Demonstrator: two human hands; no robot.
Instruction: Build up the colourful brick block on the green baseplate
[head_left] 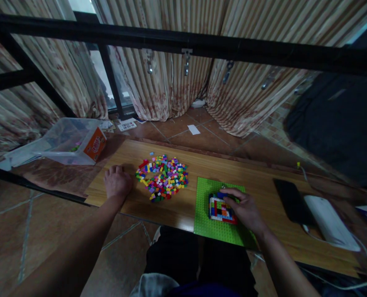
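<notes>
A green baseplate lies on a low wooden board, and a small multicoloured brick build stands on it. My right hand rests on the right side of that build, fingers curled over its top edge. Left of the baseplate lies a pile of several small coloured bricks. My left hand rests on the board just left of the pile, fingers curled under in a loose fist with nothing seen in it.
A clear plastic bin with an orange label lies tipped on the floor at far left. A black phone and a white power bank with a cable sit on the board's right end. Curtains and a black frame stand behind.
</notes>
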